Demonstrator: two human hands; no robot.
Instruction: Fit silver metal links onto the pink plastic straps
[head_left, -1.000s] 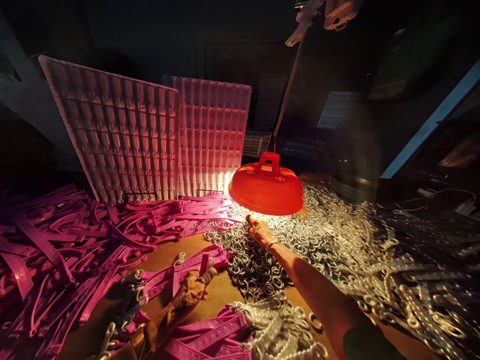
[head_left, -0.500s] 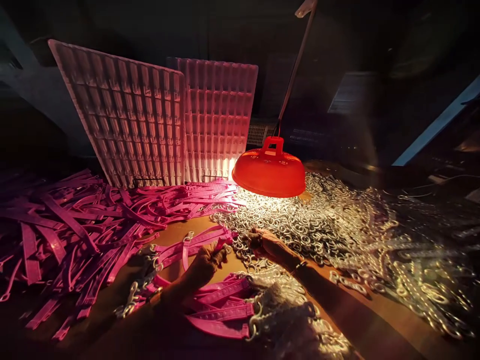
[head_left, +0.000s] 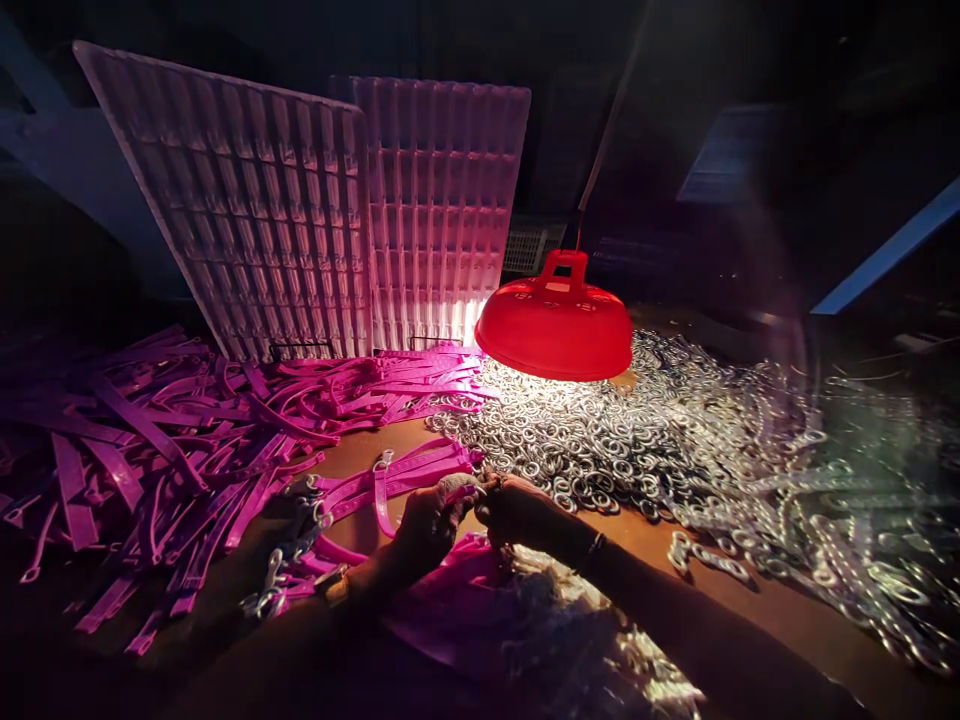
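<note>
My left hand (head_left: pixel 435 515) is closed on a pink strap, whose end barely shows at the fingertips. Close beside it, my right hand (head_left: pixel 519 510) has its fingers pinched together on what looks like a small metal ring, partly hidden. The two hands nearly touch in front of the heap of silvery metal rings (head_left: pixel 592 440). Behind and left of my left hand lie several pink straps (head_left: pixel 420 468) with a metal ring on one. Below my hands are more pink straps (head_left: pixel 457 600) and pale chains (head_left: pixel 562 590), in shadow.
A large pile of pink straps (head_left: pixel 165 430) covers the left side. Over the rings hangs a red lamp (head_left: pixel 555 325). Two ribbed plastic trays (head_left: pixel 255 210) stand upright at the back left. Metal chains (head_left: pixel 855 550) lie at the right on the brown table (head_left: pixel 630 530).
My right hand has moved from the edge of the ring heap down to my left hand. My left hand has shifted slightly right. The camera view has shifted a little.
</note>
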